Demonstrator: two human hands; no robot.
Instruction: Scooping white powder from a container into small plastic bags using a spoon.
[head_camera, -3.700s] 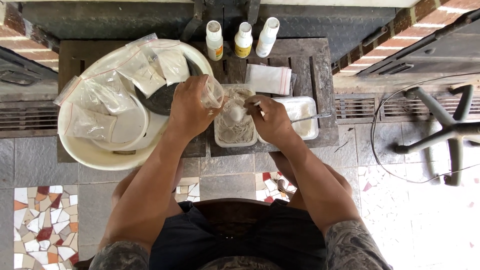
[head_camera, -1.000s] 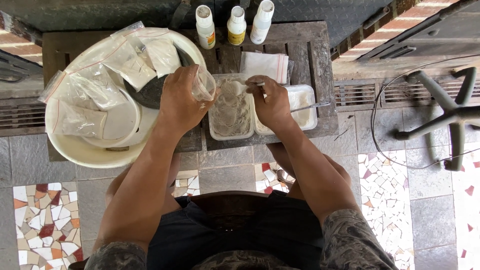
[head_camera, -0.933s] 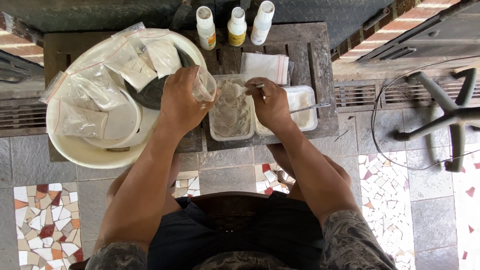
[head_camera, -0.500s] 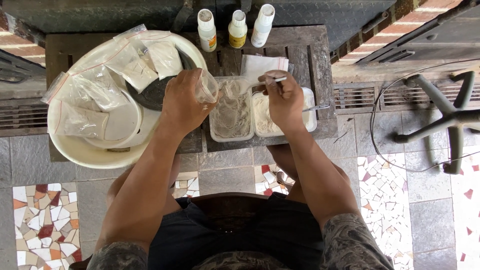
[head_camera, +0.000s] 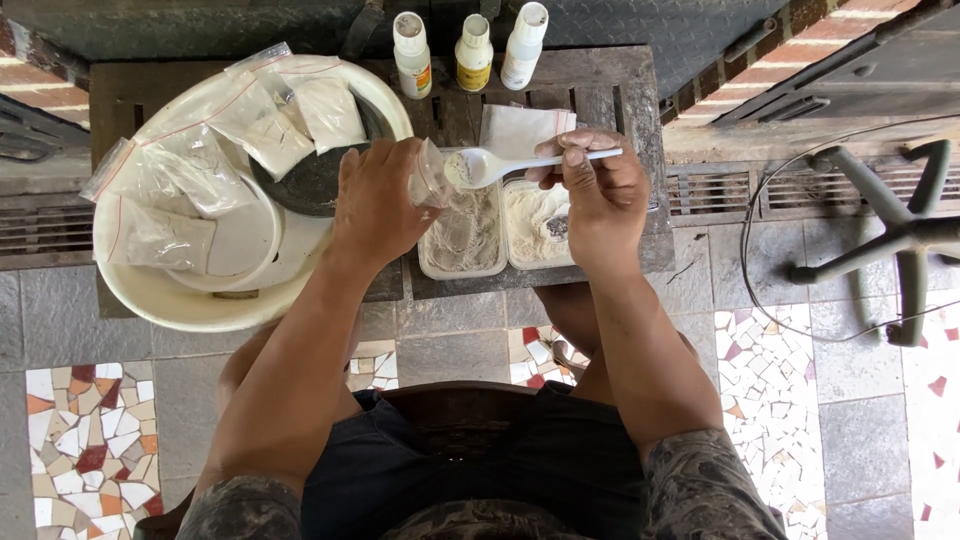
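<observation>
I have a small clear plastic bag (head_camera: 430, 180) pinched open in my left hand (head_camera: 378, 205), its mouth turned toward the white plastic spoon (head_camera: 500, 166) that my right hand (head_camera: 598, 190) grips by the handle, fingers closed round it. The bowl of the spoon carries a little heap of pale powder and sits right at the bag's opening, above the two shallow trays: the left tray (head_camera: 462, 232) holds a greyish, grainy powder, and the right tray (head_camera: 540, 225) a whiter one. To do this well, I judge I should keep the bag's mouth wide and low over the trays so any spill falls back in, then tip the spoon slowly rather than shake it. A folded white cloth (head_camera: 520, 130) lies just behind the trays, and three small white bottles (head_camera: 471, 50) stand in a row at the back of the dark wooden bench (head_camera: 610, 80). To my left, a big cream basin (head_camera: 190, 300) holds filled, sealed bags of powder (head_camera: 200, 170) and a dark round dish (head_camera: 310, 180).
</observation>
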